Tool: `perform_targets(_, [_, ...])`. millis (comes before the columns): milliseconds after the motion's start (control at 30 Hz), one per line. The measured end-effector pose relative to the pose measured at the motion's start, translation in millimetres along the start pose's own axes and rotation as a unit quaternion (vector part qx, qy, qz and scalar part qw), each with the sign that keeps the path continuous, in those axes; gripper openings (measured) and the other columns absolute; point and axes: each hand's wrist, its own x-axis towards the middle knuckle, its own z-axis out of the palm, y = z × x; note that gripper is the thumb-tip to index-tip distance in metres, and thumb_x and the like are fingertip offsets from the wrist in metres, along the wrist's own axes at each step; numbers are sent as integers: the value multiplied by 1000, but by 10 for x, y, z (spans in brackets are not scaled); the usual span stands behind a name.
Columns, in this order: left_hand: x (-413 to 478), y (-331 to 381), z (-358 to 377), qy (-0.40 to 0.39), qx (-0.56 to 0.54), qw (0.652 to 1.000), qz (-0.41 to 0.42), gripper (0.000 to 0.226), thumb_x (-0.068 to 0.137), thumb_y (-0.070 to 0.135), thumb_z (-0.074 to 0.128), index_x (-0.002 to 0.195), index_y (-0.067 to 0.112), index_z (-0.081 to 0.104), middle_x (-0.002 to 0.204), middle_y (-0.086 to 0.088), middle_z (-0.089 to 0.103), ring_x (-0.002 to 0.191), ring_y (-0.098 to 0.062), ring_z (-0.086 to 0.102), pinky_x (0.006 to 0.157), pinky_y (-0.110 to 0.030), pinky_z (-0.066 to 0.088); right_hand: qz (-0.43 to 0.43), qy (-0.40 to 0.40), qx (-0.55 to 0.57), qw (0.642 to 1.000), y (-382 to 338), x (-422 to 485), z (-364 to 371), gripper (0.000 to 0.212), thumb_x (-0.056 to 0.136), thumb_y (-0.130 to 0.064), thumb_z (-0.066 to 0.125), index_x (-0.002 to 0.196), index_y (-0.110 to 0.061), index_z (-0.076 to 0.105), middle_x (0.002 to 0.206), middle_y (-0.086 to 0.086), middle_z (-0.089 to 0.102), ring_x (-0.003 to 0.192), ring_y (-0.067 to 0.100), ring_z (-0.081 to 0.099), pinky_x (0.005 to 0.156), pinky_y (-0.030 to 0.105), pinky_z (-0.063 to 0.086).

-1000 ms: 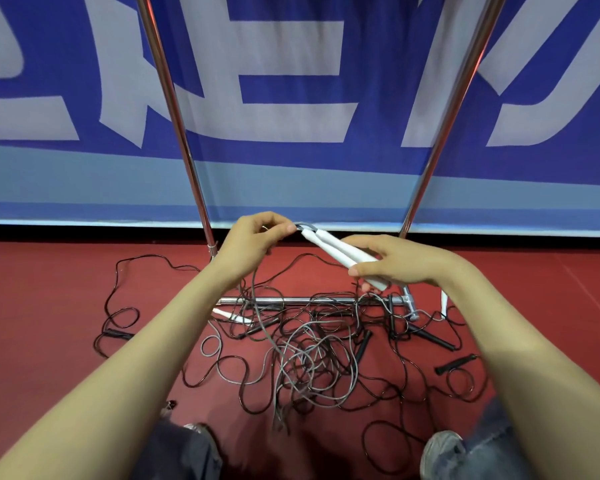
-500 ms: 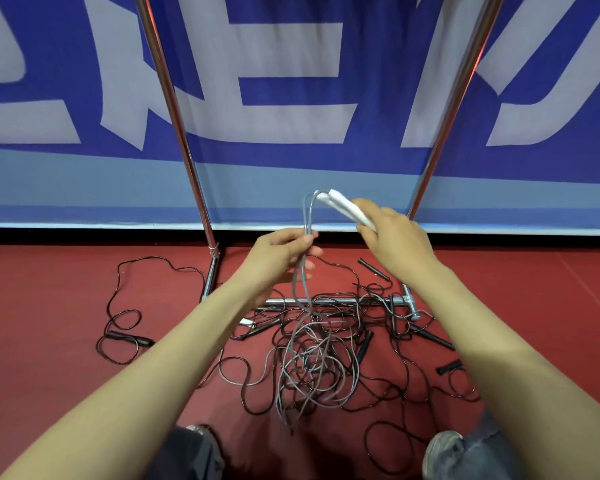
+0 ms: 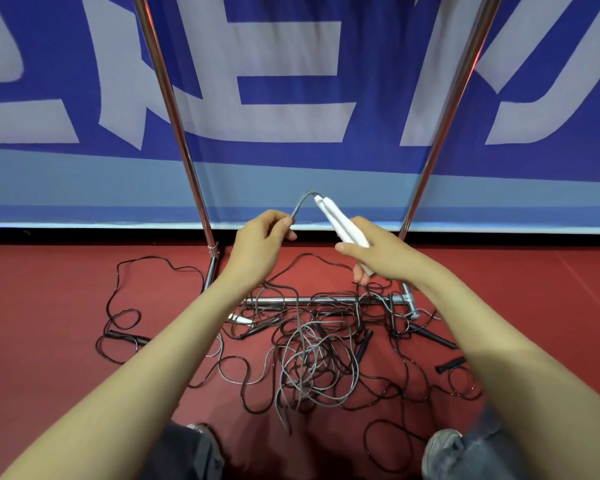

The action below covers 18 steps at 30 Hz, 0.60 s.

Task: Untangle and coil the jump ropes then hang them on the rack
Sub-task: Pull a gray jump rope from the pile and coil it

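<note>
Right hand holds two white handles (together); left hand grip pinches grey rope.

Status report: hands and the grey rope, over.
Right hand grips both white handles. Left hand pinches grey cord near them. Cord's tail lies snarled among black ropes by rack base.

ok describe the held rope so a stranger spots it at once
Find the chrome rack before the blue banner. Between its uprights the right hand grips two white handles; their grey cord arcs into the left hand. Other ropes lie on the floor.
</note>
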Motion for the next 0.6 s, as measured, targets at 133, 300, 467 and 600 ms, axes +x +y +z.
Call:
perform_targets(133, [7,-7,-25,12,-7,1000,9,21,101,24,45,99,16,65,82,8,67,52,-11,38,53,-26,31,25,-41,182,982,-46,-27,-21,28,96,-13,56,122,-17,47,90,8,65,59,15,58,66,35,58])
perform_targets(300, [35,-33,-80,21,-7,1000,9,24,101,24,46,100,15,68,80,9,65,56,-12,40,57,-28,31,42,-124,244,961,-42,-76,-26,42,95,3,49,133,-15,45,109,17,64,78,22,68,66,35,59])
perform_targets(467, [-4,-18,-66,-10,-2,1000,16,23,101,24,44,97,17,66,75,9,61,60,-15,42,62,-31,36,28,-105,248,963,-47,-73,-6,45,96,-6,54,131,-30,42,106,11,55,75,25,71,65,35,61])
perform_targets(600, [-28,42,-48,-45,-126,989,-61,24,99,29,47,97,8,60,73,-1,57,62,-17,52,68,-35,46,-9,-128,209,969,-46,-70,18,46,98,-9,52,131,-38,37,115,11,52,79,25,71,70,28,59])
